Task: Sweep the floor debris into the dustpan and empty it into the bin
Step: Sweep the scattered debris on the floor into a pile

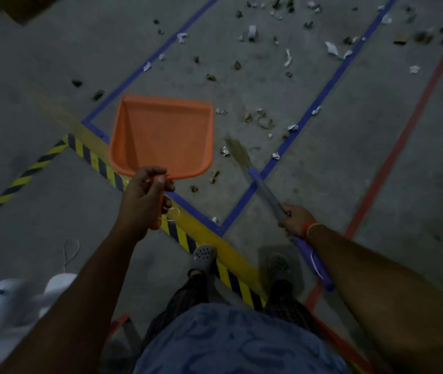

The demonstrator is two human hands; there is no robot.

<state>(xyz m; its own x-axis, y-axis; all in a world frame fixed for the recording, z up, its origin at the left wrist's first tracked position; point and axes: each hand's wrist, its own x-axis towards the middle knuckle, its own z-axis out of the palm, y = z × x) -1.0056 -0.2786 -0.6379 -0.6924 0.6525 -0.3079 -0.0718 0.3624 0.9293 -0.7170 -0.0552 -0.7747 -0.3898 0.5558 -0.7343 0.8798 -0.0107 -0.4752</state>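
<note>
We stand on a grey concrete floor (53, 184) in dim light. A yellow-and-black hazard stripe (95, 160) runs under our left grip and back between our feet, with a solid yellow band alongside it. Blue tape lines (290, 139) mark out a long bay ahead of both grips, and a red line (393, 157) runs out beyond our right grip.

Our left hand (145, 201) clenches the handle of the orange dustpan (163, 136), fingers and thumb curled round it; the pan spreads forward from that grip, its tray showing no contents. Our right hand (294, 220) grasps the shaft of a short broom (266, 193); its purple end trails back past the wrist and its straw bristles point forward and inward, toward the pan's near corner.

Debris (258, 117), torn white paper and brown leafy scraps, lies scattered inside the blue bay, some bits just ahead of the broom tip and the thickest spread far beyond both grips.

The dustpan handle is mostly hidden inside our left grip. We cannot tell whether the pan touches the floor or hangs above it. The bristles are blurred. Behind the left arm, a white rounded object (7, 300) is blurred and cut by the frame edge; we cannot say what it is. Grey perforated clogs (203, 255) show below.
</note>
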